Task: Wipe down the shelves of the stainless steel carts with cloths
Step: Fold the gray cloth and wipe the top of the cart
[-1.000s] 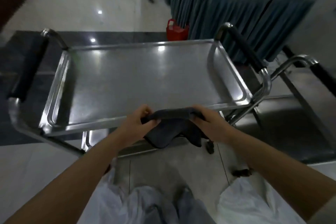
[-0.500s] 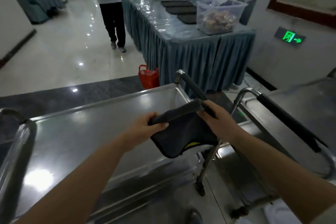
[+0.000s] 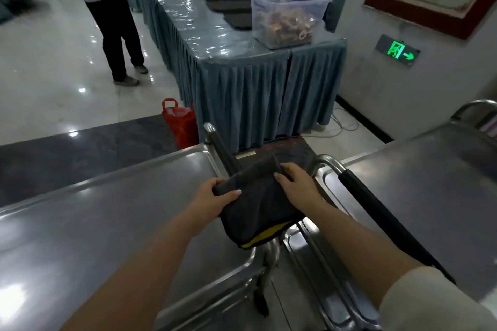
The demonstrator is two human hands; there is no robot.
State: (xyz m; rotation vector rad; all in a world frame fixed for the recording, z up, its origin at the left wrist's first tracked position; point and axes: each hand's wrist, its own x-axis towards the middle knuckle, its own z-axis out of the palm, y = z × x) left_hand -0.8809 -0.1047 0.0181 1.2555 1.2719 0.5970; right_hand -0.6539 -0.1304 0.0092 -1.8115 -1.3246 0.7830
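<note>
My left hand [image 3: 215, 196] and right hand [image 3: 293, 183] each pinch a top corner of the folded grey cloth [image 3: 258, 209], fingers curled over its edge, so that it hangs flat and ready to lay down. I hold it above the gap between two carts: one shelf [image 3: 107, 223] lies at 9 o'clock, the other [image 3: 430, 183] at 3 o'clock. Neither shelf touches the cloth.
</note>
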